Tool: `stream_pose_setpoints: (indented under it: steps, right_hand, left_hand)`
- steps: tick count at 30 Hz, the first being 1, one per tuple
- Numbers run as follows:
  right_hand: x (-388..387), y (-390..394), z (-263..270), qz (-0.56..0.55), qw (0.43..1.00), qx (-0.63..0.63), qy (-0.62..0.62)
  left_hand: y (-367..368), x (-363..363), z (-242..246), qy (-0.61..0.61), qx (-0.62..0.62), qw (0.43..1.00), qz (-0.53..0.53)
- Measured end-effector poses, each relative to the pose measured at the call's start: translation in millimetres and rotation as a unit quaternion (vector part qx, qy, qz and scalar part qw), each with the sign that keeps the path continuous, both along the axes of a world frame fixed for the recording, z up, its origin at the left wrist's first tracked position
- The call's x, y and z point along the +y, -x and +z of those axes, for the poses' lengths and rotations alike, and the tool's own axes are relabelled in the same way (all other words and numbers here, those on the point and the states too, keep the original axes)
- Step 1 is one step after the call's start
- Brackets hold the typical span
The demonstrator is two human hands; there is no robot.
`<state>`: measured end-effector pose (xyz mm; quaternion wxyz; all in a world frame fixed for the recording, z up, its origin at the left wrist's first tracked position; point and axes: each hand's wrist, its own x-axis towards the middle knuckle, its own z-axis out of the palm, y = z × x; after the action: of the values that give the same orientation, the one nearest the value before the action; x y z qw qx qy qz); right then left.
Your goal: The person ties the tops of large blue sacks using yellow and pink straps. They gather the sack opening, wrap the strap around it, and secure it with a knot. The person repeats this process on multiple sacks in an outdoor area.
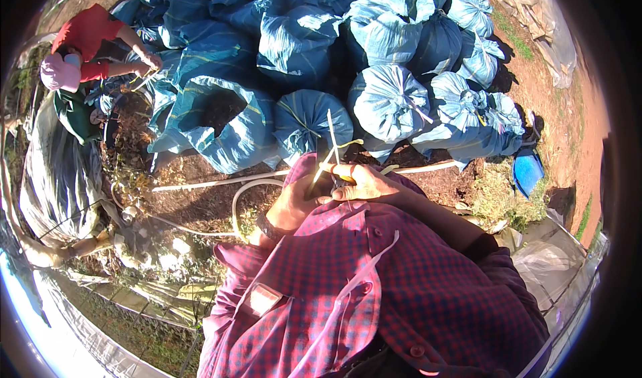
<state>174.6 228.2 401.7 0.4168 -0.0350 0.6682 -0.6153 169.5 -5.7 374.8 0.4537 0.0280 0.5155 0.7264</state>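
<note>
My left hand [292,203] and my right hand [368,181] are close together in front of my chest. A thin pale-yellow strip [323,167] is pinched in my left fingers, its ends sticking up above the hands. The right thumb and forefinger close on a small tool [343,181], partly hidden, with a bit of yellow showing; its kind is unclear. Just beyond my hands stands a tied blue woven sack [313,119]. To its left is a blue woven sack [241,142] with its mouth gaping and its inside dark.
Many tied blue sacks [388,102] crowd the ground ahead. A co-worker in a red shirt [90,32] bends over sacks at the left, hands on a strip. A pale hose [220,183] crosses the ground before me. A blue container [527,172] lies at the right.
</note>
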Motion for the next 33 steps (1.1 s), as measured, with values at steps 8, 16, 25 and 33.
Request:
stream_pose_setpoints:
  steps: [8,16,25,33]
  right_hand:
    - [-5.2,-10.1,-19.7,-0.098,0.99,-0.08,0.067]
    - [-8.8,-3.2,-14.6,-0.104,0.986,-0.093,0.087]
    - [-8.6,-1.6,-18.2,-0.02,0.998,0.046,-0.023]
    - [-12.2,-3.1,-16.1,-0.056,0.992,0.11,-0.005]
  left_hand:
    - [16.6,-15.6,28.0,0.161,0.095,0.979,-0.079]
    - [19.5,-1.9,35.0,0.123,0.155,0.98,-0.012]
    - [30.3,7.6,32.4,0.034,0.009,0.999,-0.038]
    - [28.5,3.8,48.1,0.216,0.195,0.946,-0.141]
